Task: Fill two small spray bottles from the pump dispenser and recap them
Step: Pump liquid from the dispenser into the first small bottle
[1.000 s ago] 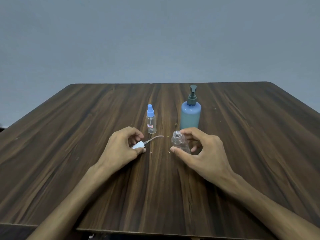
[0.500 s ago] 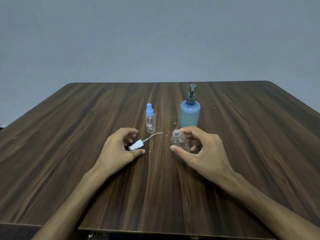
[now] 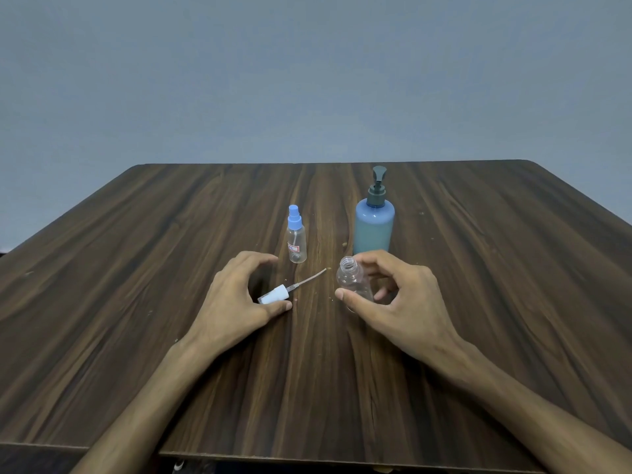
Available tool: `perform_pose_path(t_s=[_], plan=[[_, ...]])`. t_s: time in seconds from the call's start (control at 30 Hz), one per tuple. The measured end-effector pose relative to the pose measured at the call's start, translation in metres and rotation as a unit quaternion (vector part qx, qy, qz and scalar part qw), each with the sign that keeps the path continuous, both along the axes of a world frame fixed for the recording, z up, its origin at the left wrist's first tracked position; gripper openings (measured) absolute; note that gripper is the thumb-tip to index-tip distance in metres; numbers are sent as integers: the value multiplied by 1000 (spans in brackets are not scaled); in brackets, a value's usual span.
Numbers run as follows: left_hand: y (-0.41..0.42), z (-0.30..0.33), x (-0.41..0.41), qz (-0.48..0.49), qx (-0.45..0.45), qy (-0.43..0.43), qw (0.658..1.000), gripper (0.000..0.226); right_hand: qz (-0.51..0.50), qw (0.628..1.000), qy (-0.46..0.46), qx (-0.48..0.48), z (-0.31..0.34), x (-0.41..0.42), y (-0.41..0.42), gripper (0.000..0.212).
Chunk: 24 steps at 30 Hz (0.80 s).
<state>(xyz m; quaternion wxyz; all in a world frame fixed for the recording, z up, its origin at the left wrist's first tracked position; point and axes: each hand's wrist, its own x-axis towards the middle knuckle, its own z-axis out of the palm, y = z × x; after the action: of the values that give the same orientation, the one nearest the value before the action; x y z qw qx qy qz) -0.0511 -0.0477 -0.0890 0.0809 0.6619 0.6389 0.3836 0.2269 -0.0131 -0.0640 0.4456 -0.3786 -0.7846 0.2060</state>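
Note:
A small clear spray bottle (image 3: 349,278) with an open neck stands on the wooden table (image 3: 136,268); my right hand (image 3: 403,302) grips it between thumb and fingers. Its white spray cap (image 3: 275,295) with a thin dip tube lies flat on the table to the left. My left hand (image 3: 232,302) arches over that cap with the fingers spread and lifted off it, the thumb lying right beside it. A second small clear bottle with a blue spray cap (image 3: 296,239) stands capped behind. The blue pump dispenser (image 3: 374,224) stands just beyond my right hand.
A grey wall rises behind the table's far edge. A few small crumbs lie on the wood near the bottles. The near table edge runs just under my forearms.
My left hand has set the white cap down and opened its fingers away from it. My right hand keeps its hold on the open bottle in the same place.

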Motion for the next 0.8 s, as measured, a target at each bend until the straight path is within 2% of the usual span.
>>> perform_pose_path(t_s=[0.37, 0.53, 0.67, 0.8], plan=[[-4, 2, 3, -3, -16, -2, 1000, 67, 4, 1000, -3, -2, 3, 0, -2, 40], [-9, 9, 12, -19, 26, 7, 999, 76, 6, 1000, 6, -5, 3, -1, -4, 40], [-18, 20, 31, -37, 77, 4, 996, 73, 10, 1000, 20, -11, 2, -3, -4, 40], [-29, 28, 60, -65, 72, -49, 994, 66, 23, 998, 54, -36, 3, -4, -6, 40]])
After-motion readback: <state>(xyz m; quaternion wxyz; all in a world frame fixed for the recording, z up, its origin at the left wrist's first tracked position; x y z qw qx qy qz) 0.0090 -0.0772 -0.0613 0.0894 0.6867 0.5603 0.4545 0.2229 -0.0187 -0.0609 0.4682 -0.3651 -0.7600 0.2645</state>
